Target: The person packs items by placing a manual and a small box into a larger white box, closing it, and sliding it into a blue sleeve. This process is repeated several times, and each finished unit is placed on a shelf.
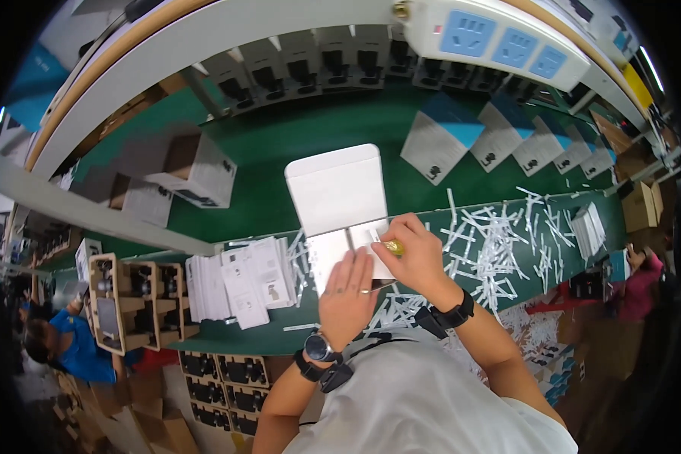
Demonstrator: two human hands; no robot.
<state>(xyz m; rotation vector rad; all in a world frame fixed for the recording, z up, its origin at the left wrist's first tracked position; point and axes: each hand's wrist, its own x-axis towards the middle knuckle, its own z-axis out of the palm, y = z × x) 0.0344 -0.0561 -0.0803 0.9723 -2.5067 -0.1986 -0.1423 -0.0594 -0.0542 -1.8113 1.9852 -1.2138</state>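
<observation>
One green bench (261, 340) carries the work; clock positions are taken from the white box. Cardboard trays (122, 306), between 8 and 9 o'clock: black devices in compartments. White box (337, 189), directly before the wearer: lid raised toward 12 o'clock, white contents (367, 233) inside. Caution: loose paper strips (495, 250) heaped at 3 o'clock could stray in; uneven pressure could skew the contents. Left hand (346, 299), 6 o'clock: laid flat, gripping nothing. Right hand (416, 250), 3 o'clock: pinching a small yellow item (393, 247); a slack pinch could drop it.
</observation>
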